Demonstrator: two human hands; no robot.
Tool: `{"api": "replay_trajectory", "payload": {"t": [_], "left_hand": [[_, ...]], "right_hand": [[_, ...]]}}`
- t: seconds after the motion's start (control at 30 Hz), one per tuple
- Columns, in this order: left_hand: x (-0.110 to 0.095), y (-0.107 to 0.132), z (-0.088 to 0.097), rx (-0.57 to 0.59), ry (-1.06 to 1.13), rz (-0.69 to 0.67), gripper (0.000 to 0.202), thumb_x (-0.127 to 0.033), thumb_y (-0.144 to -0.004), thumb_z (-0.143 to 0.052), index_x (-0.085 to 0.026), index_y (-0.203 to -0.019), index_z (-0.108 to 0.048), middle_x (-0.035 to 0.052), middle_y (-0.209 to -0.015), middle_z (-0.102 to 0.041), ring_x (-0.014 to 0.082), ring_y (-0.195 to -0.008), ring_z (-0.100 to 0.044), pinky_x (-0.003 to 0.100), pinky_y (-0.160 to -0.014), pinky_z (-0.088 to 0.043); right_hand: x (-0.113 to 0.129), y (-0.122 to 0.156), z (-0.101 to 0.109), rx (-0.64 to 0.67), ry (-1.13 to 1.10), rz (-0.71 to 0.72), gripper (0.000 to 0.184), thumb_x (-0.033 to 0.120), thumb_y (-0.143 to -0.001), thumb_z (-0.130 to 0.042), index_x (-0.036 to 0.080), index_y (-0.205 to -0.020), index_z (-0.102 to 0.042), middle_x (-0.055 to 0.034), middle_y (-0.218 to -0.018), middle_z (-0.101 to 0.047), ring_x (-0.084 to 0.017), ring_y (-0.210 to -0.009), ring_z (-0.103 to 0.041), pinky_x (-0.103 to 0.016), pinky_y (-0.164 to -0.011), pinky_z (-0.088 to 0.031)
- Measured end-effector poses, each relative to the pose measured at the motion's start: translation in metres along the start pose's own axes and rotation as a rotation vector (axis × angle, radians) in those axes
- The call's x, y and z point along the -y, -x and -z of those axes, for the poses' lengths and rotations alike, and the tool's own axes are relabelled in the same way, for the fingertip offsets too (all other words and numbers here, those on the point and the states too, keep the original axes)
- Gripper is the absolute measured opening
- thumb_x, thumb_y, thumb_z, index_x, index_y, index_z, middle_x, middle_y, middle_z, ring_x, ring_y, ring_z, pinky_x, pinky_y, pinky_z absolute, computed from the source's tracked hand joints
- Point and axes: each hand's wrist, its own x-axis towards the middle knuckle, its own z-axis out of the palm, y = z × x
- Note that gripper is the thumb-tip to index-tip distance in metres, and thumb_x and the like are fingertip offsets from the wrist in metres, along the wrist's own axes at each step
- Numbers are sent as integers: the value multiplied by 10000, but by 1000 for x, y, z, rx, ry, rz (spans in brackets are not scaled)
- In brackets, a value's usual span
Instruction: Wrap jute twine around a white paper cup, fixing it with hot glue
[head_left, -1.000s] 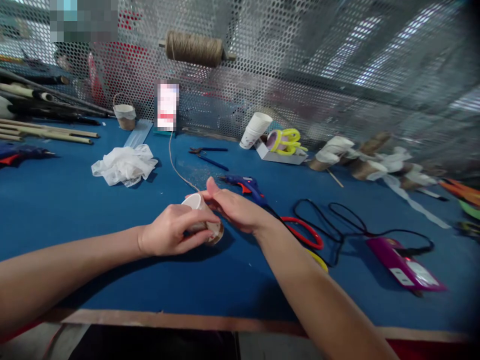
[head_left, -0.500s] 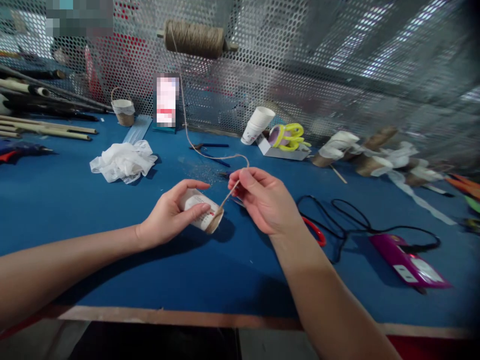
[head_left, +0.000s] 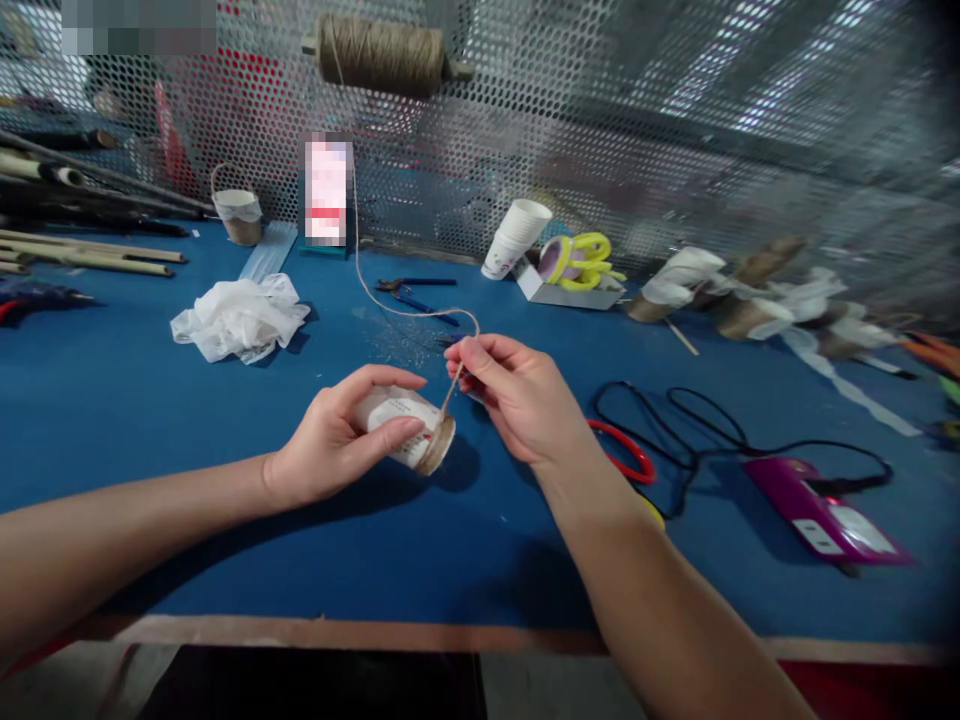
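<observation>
My left hand [head_left: 341,430] is closed round a white paper cup [head_left: 401,410] lying on its side, its twine-wrapped end turned to the right. Between thumb and fingers of my right hand [head_left: 506,390] a strand of jute twine [head_left: 451,392] is pinched, running taut down to that wrapped end. From the pinch the strand curves loosely back and up to the twine spool [head_left: 381,55] on the mesh. Behind my hands lie blue-handled pliers [head_left: 420,295]. The right hand's fingertips are partly hidden by its thumb.
A crumpled white cloth [head_left: 241,318] and a small twine-covered basket [head_left: 238,218] lie left. Stacked paper cups [head_left: 516,240] lean beside a box with yellow scissors [head_left: 585,262]. A purple power strip [head_left: 825,512] with black cable sits right. Bamboo sticks [head_left: 97,255] fill the far left.
My right hand has moved slightly left, closer to the cup. The cup has turned a little in my left hand, and more twine shows at its end. The view has shifted slightly.
</observation>
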Motion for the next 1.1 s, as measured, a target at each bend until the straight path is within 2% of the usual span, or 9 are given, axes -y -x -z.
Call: {"api": "replay_trajectory", "payload": {"t": [0.27, 0.53, 0.7, 0.8, 1.1], "left_hand": [[-3, 0, 0, -41, 6, -25, 236, -235, -802, -650, -158, -1019, -600, 42, -870, -709, 107, -695, -642, 168, -619, -515], [0, -4, -3, -44, 83, 198, 260, -289, -785, -652, -144, -996, -607, 29, -764, -672, 97, -583, -592, 164, -513, -488], [0, -6, -4, -21, 155, 275, 263, -297, -782, -653, -138, -984, -597, 16, -719, -654, 87, -547, -575, 154, -485, -478], [-2, -5, -4, -12, 132, 247, 254, -294, -789, -644, -139, -987, -607, 20, -727, -657, 88, -548, -574, 155, -484, -472], [-5, 2, 0, -26, 8, 25, 211, -259, -807, -635, -158, -993, -622, 46, -832, -697, 112, -640, -610, 182, -566, -486]], "right_hand": [[3, 2, 0, -14, 30, 15, 215, 409, -664, -734, 210, -649, -656, 15, -667, -622, -90, -607, -529, -234, -581, -421], [12, 8, 1, -57, 89, 120, 197, 415, -712, -688, 229, -664, -643, 9, -707, -619, -111, -639, -536, -263, -622, -434], [11, 8, 2, -52, 67, 131, 173, 388, -716, -693, 230, -658, -652, 11, -702, -625, -106, -641, -533, -252, -615, -423], [9, 7, 2, -69, 111, 113, 197, 410, -713, -688, 224, -664, -649, 6, -706, -628, -111, -644, -541, -256, -613, -428], [2, 4, 0, -54, 123, 47, 226, 425, -691, -708, 207, -663, -654, 4, -673, -627, -106, -622, -541, -252, -607, -437]]}}
